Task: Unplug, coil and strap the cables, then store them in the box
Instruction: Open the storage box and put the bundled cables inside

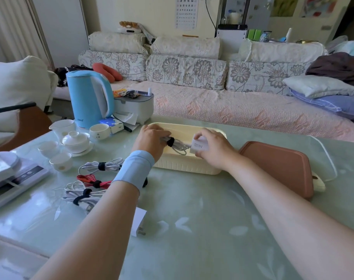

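Observation:
A cream box [184, 165] stands open on the green table. Over its inside, my left hand [149, 141] grips one end of a grey coiled cable [179, 146] bound with a black strap. My right hand [212, 147] holds the white 120W charger [200, 146] at the cable's other end. To the left of the box lie three strapped coils: a white one [100, 166], a red one [91, 181] and a grey-white one [81, 196]. A white plug adapter [138, 222] lies near my left forearm.
The brown box lid [279, 165] lies right of the box, with a white plug [318, 183] and thin cable beside it. A blue kettle [90, 98], tea cups [61, 161], a lidded bowl [76, 140] and a scale [20, 176] crowd the left. A sofa stands behind.

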`<state>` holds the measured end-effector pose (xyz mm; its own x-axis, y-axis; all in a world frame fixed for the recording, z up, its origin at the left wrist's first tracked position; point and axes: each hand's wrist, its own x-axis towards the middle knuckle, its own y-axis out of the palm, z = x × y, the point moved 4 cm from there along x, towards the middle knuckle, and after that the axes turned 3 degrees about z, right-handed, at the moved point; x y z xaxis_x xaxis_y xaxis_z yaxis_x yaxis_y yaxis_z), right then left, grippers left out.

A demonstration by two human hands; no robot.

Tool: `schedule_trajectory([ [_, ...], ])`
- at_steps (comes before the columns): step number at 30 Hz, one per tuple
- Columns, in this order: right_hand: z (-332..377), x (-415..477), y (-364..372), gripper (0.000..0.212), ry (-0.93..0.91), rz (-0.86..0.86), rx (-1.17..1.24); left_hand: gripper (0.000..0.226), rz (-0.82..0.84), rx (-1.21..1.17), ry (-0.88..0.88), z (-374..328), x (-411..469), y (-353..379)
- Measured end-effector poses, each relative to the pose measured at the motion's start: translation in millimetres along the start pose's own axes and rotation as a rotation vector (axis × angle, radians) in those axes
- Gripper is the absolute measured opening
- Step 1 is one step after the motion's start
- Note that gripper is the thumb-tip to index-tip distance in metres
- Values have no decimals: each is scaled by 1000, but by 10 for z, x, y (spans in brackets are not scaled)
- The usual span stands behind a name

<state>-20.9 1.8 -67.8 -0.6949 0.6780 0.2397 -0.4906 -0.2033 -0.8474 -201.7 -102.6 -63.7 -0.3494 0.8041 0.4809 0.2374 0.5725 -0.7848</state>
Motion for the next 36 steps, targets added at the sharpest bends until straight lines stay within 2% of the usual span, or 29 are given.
schedule_trajectory([
  [5, -181, 207, 112, 24, 131, 143, -9, 24, 195, -101, -192, 75, 67, 270],
  [7, -221, 238, 140, 18, 170, 195, -1, 21, 334, 17, -277, 77, 49, 321],
  [9, -244, 256, 169, 15, 182, 253, 0, 23, 405, 132, -337, 69, 4, 343],
  [13, -185, 210, 184, 22, 157, 364, -36, 29, 415, 140, -294, -2, -59, 308],
  [17, -51, 101, 97, 29, 115, 302, -14, 33, 395, 158, -164, -28, -102, 202],
  [21, 340, -27, 28, 26, -24, 165, -18, 31, 210, 211, 17, -66, -265, -64],
  [24, 754, -208, 117, 21, -108, 242, -4, 37, 209, 182, -2, -18, -570, -267],
  [26, 1033, -385, 250, 19, -141, 390, -60, 33, 301, 126, -91, 55, -767, -393],
  [28, 1280, -590, 399, 34, -152, 524, -150, 25, 439, 167, -185, 137, -917, -517],
  [30, 1473, -801, 565, 51, -147, 622, -198, 29, 562, 278, -246, 241, -1037, -634],
  [33, 1660, -1040, 746, 63, -206, 664, -317, 33, 712, 253, -320, 373, -1206, -747],
  [36, 1678, -1110, 733, 54, -210, 678, -278, 31, 891, 224, -331, 380, -1378, -778],
])
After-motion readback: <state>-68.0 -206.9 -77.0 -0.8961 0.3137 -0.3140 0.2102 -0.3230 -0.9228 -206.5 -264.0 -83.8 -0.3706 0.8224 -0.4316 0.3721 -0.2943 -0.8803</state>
